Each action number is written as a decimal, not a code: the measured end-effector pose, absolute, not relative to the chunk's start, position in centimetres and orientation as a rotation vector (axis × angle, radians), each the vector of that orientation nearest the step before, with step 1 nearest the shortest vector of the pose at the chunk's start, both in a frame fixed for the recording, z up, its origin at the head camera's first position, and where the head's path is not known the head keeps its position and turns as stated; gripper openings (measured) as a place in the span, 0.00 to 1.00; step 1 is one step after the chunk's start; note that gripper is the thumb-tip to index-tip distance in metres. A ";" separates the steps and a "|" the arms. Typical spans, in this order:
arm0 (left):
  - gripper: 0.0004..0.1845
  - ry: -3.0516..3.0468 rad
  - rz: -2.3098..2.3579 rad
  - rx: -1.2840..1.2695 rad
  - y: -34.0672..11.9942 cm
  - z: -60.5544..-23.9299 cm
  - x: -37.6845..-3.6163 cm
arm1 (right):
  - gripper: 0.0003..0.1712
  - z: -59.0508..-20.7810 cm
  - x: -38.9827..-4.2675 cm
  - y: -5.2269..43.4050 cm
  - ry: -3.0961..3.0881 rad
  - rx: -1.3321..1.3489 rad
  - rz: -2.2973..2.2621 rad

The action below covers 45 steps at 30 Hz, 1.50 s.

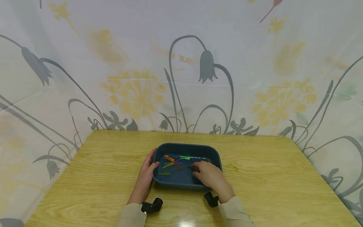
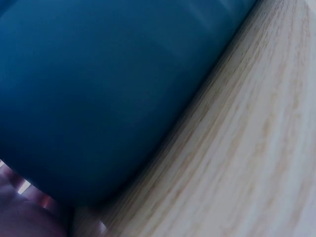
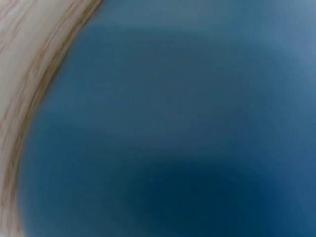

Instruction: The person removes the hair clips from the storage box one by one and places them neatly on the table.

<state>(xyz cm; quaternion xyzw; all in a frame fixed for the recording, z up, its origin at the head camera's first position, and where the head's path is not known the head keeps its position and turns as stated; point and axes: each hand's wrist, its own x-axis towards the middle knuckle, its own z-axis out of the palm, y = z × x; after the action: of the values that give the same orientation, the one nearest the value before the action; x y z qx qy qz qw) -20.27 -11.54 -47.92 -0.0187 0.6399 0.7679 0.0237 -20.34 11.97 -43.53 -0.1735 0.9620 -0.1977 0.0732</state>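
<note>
A dark blue rectangular tray [image 1: 185, 186] with raised walls lies on the table. My left hand [image 1: 148, 170] holds its left wall, thumb over the rim and fingers along the outside. Inside lie several small, thin V-shaped pieces, among them an orange one [image 1: 169, 158], a bright green one [image 1: 185, 157] and a yellow-green one [image 1: 164, 173]. My right hand [image 1: 210, 175] reaches over the near right wall, its bent fingers low in the tray. A small dark spot shows at its fingertips; whether they pinch a piece is unclear. Blue tray wall [image 2: 108, 89] fills much of the left wrist view.
One yellow V-shaped piece [image 1: 233, 167] lies on the wooden table [image 1: 269, 189], right of the tray. A flower-patterned cloth [image 1: 187, 78] hangs behind the table. Both wrists wear black camera mounts, the left one [image 1: 152, 206] close to the tray's near side.
</note>
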 end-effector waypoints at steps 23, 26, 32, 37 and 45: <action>0.28 2.002 2.358 -0.061 -11.6 -47.7 -20.4 | 0.13 -43.3 -20.7 12.1 2.883 -0.514 -0.641; 0.28 2.017 2.348 -0.059 -11.6 -47.7 -20.4 | 0.12 -43.3 -20.8 12.0 2.889 -0.516 -0.651; 0.29 2.065 2.352 -0.007 -11.6 -47.9 -20.4 | 0.06 -43.2 -20.6 12.0 2.915 -0.495 -0.653; 0.29 2.069 2.351 0.008 -11.5 -48.1 -20.5 | 0.03 -43.2 -20.6 12.1 2.929 -0.476 -0.699; 0.29 2.068 2.352 0.017 -11.5 -48.1 -20.5 | 0.02 -43.2 -20.9 12.3 2.960 -0.487 -0.769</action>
<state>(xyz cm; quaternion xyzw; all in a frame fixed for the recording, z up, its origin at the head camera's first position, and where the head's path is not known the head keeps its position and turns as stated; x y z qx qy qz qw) -20.45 -11.55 -48.10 0.0054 0.6603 0.7510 0.0050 -20.94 12.33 -43.18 -0.1573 0.9556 -0.2483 0.0225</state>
